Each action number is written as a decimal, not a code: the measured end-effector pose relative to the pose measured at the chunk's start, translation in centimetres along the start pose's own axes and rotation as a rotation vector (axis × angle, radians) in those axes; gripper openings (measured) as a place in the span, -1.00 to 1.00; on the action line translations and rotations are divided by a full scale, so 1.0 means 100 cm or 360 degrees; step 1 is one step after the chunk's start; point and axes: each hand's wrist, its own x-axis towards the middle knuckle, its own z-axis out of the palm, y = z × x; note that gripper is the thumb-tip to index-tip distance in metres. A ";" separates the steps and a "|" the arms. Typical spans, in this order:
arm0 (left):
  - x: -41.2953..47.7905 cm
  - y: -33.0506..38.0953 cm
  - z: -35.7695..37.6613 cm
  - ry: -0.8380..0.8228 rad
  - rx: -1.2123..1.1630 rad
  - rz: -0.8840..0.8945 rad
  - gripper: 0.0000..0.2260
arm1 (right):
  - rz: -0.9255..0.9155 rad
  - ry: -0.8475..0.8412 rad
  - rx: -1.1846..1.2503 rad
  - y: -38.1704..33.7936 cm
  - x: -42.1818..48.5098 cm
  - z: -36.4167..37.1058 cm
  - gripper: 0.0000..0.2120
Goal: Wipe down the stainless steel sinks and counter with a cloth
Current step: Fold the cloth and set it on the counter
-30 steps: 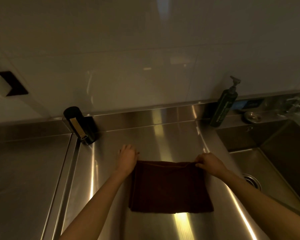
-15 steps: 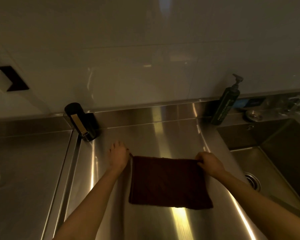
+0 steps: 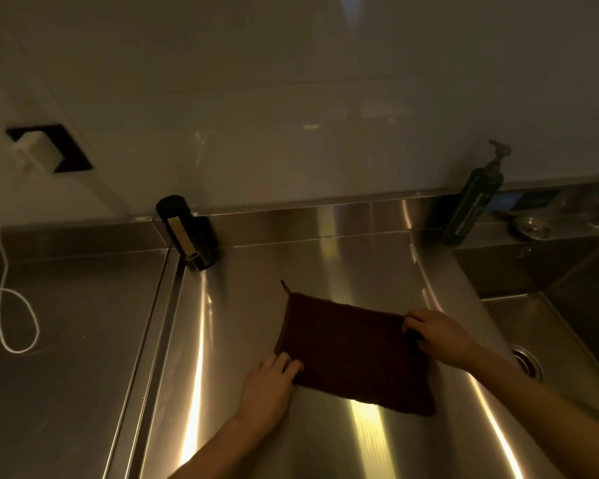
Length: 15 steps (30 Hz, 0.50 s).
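Cloth [image 3: 355, 350], dark brown, spread flat on the stainless steel counter [image 3: 325, 264], just left of the sink [image 3: 585, 326]. Right hand [image 3: 441, 337]: thumb and curled fingers pinch the cloth's far right corner. Left hand [image 3: 268, 385]: bent fingertips touch the near end of the cloth's left edge; whether they pinch it cannot be told. Both forearms enter from the lower margin. A drain [image 3: 526, 364] lies in the sink floor near the right wrist. At the back edge stand a dark pump bottle [image 3: 471, 209], right, and a black cylinder [image 3: 187, 233], left. A white cord [image 3: 4, 305] loops over the adjoining steel surface at far left
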 end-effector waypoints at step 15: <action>0.053 0.018 -0.004 0.0086 -0.0127 -0.0108 -0.59 | -0.0312 0.0205 0.0287 -0.124 -0.108 0.017 -0.61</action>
